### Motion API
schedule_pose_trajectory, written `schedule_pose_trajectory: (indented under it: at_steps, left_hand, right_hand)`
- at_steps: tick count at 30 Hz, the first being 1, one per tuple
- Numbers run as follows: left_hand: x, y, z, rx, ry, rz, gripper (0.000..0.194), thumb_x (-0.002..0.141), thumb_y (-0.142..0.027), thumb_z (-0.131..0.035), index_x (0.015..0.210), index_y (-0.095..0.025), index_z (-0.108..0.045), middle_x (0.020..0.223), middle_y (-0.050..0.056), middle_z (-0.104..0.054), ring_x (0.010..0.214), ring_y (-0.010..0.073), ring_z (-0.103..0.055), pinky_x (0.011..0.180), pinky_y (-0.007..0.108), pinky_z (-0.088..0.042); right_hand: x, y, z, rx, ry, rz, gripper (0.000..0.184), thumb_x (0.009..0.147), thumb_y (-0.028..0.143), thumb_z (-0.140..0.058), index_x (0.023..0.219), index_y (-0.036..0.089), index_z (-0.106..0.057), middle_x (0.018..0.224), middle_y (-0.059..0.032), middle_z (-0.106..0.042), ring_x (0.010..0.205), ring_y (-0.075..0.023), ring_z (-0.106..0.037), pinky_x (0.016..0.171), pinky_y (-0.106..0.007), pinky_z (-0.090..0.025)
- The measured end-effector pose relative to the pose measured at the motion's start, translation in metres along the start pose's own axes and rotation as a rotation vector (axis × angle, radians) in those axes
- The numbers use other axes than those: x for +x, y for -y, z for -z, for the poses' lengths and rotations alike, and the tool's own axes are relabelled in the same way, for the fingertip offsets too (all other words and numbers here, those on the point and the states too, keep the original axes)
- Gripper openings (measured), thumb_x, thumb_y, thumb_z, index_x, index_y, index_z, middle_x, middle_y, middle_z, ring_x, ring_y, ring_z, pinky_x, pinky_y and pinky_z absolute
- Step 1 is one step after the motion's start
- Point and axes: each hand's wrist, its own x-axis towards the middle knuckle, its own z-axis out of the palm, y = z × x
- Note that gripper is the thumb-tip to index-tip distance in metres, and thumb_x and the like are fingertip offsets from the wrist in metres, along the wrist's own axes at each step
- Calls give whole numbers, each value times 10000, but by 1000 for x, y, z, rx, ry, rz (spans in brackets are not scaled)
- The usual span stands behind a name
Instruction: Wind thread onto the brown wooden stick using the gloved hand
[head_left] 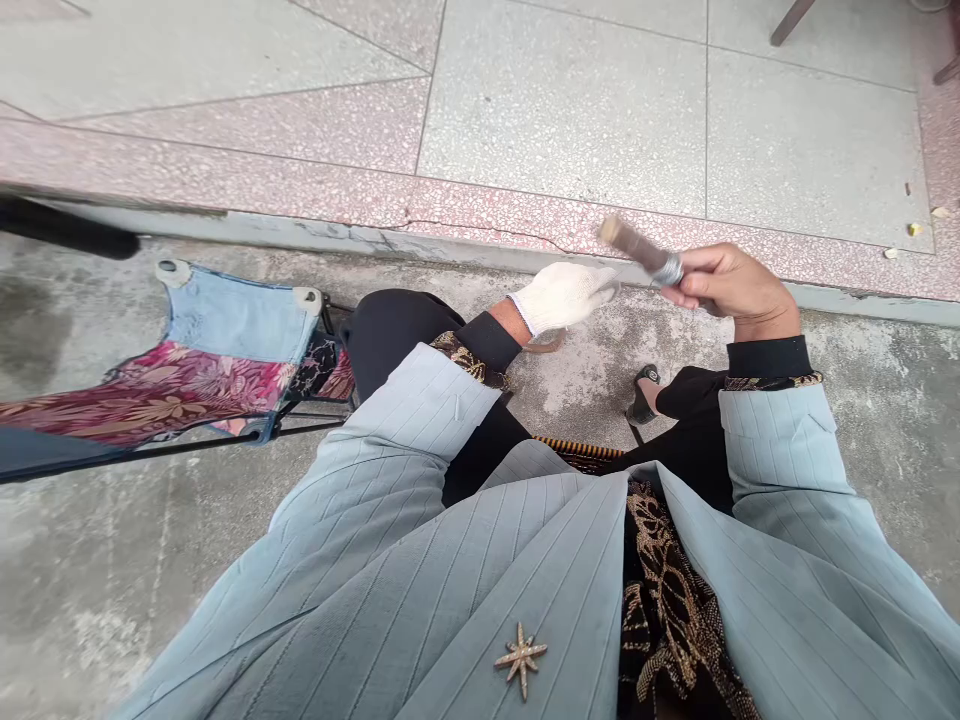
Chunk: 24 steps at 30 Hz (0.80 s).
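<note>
— White cotton is covering my left hand (pixel 564 295), and it is hanging low over the concrete ground (pixel 585 370), just left of the tool. The fingers are lying together, pointing right, and I cannot tell whether they are pinching anything; no object is showing in them.

— And the other hand?

— Bare, and my right hand (pixel 731 290) is clamping its fingers around the near end of a dark stick-like tool (pixel 643 250) with a metal collar. The free end is pointing left and far, towards the pink terrazzo step (pixel 300 185), and it is blurring, so I cannot say what kind of tip it is carrying.

— Where is it sitting against the glove?

— Just above and right of the gloved fingertips, near them, though I cannot tell if they are touching.

— How are you keeping that steady?

— I am judging that gripping close to the collar is giving better control, and keeping the glove near the tip is helping me guide it. Bare skin should be staying behind the metal.

— What else is lying around you?

— On the left a folding stool (pixel 217 350) with a denim and floral fabric seat is standing. My sandalled foot (pixel 643 395) is resting under the right hand, and my pale blue striped jacket (pixel 465 560) with a star brooch (pixel 520 658) is filling the near view.
</note>
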Motion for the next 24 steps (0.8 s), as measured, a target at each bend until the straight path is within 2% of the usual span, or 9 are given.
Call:
schedule_pose_trajectory:
  at_steps: [2, 4, 6, 8, 11, 13, 17, 22, 24]
  left_hand:
    - [1, -2, -4, 27, 41, -46, 359, 995, -363, -361, 1155, -209, -642, 983, 69, -731, 874, 212, -670, 700, 296, -400]
    - [1, -5, -9, 78, 103, -97, 355, 995, -362, -359, 1123, -209, -653, 930, 65, -732, 819, 204, -669, 673, 291, -388]
    - [-1, -8, -14, 128, 127, -146, 372, 1003, -379, -344, 1104, -209, -659, 889, 71, -728, 782, 203, -665, 654, 291, -377]
    - [-3, -11, -16, 159, 99, -181, 386, 1009, -390, -331, 1110, -209, -656, 874, 81, -723, 764, 205, -661, 647, 293, -373]
    - [-6, -13, -15, 189, 84, -233, 353, 999, -351, -354, 1130, -205, -647, 886, 95, -720, 765, 204, -658, 652, 294, -379]
    - [-6, -13, -13, 213, 96, -250, 320, 976, -304, -390, 1148, -209, -643, 880, 98, -718, 761, 207, -659, 649, 298, -380]
    - [-5, -8, -5, 236, 18, -159, 324, 960, -267, -414, 1190, -198, -631, 869, 110, -715, 749, 219, -666, 631, 305, -382]
    - [-2, 1, 4, 181, -77, 23, 366, 1001, -332, -364, 1188, -176, -638, 855, 108, -715, 798, 241, -686, 657, 314, -419]
    - [0, 2, 4, 97, -43, 74, 378, 1004, -349, -363, 1186, -174, -644, 889, 110, -721, 809, 240, -689, 668, 318, -434]
  right_hand:
    - [2, 0, 0, 204, -296, 107, 492, 782, 650, -657, 1058, 245, -694, 740, -8, -573, 609, -136, -474, 561, -285, -392]
    - [7, -5, -1, 220, -495, 84, 430, 823, 615, -627, 1037, 245, -672, 741, -14, -546, 629, -149, -487, 563, -286, -378]
    - [14, -12, -1, 17, -583, -27, 424, 864, 590, -573, 1042, 219, -678, 752, -38, -564, 672, -178, -525, 587, -300, -383]
    - [20, -19, 0, -361, -581, -191, 422, 895, 546, -532, 1054, 195, -705, 807, -77, -628, 760, -229, -578, 642, -328, -406]
    - [25, -27, -2, -850, -378, -462, 344, 865, 453, -583, 1038, 205, -748, 945, -127, -700, 903, -303, -619, 735, -370, -428]
    - [27, -31, -7, -929, -139, -553, 318, 813, 423, -656, 1004, 198, -773, 936, -154, -713, 902, -324, -627, 752, -398, -434]
    - [26, -34, -20, -742, 182, -430, 299, 690, 427, -798, 892, 207, -809, 799, -114, -719, 846, -307, -628, 726, -394, -447]
    - [16, -16, -18, -551, 357, -276, 352, 660, 509, -810, 933, 287, -812, 791, 2, -730, 751, -211, -618, 684, -326, -464]
    - [9, -7, -12, -400, 325, -168, 430, 703, 558, -768, 1035, 285, -790, 789, 8, -715, 711, -174, -594, 656, -304, -458]
